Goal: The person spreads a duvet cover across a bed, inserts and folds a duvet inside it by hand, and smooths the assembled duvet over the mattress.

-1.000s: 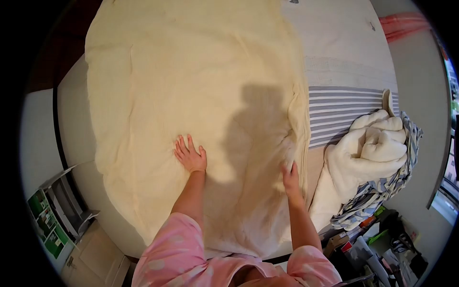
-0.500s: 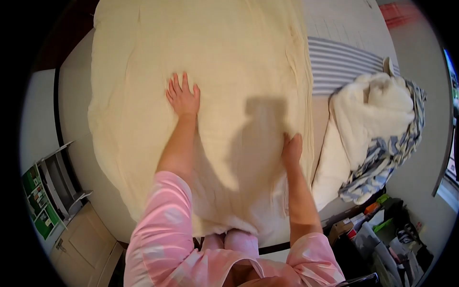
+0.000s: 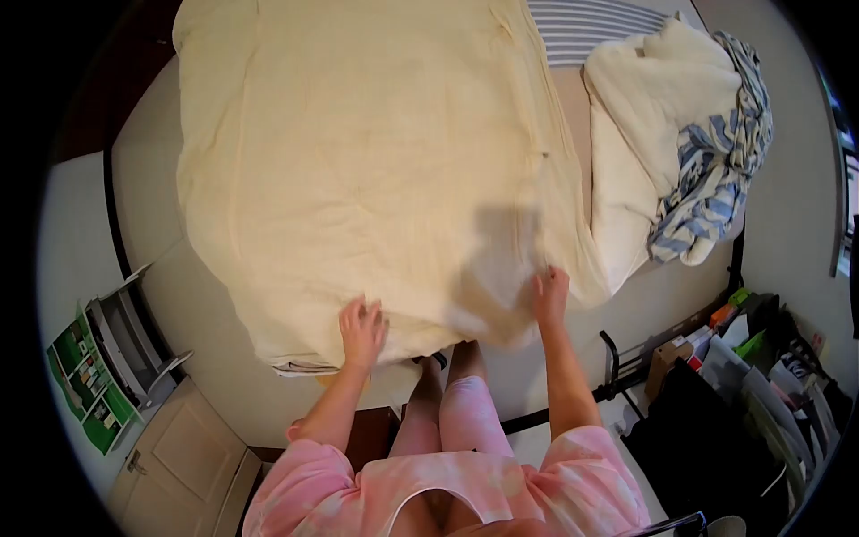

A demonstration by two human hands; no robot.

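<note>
A pale yellow blanket (image 3: 358, 152) lies spread over most of the bed, with soft wrinkles and loose folds along its right side. Close to the blanket's near edge is my left hand (image 3: 362, 333), its fingers bent a little and apart, holding nothing. My right hand (image 3: 551, 295) is closed on the blanket's near right part, where the cloth beside it is smeared by motion. A dark shadow falls on the blanket to the left of that hand.
A bunched cream fleece blanket (image 3: 662, 107) with a blue-and-white patterned cloth (image 3: 716, 179) lies at the bed's right. Behind it shows a grey-striped sheet (image 3: 591, 31). Boxes and bags (image 3: 752, 358) crowd the floor at right. A cabinet door (image 3: 183, 447) stands at lower left.
My left hand has come back from the blanket's middle to its near edge. My right hand stays closed at the right side, while the near right cloth has shifted. My view has tilted down.
</note>
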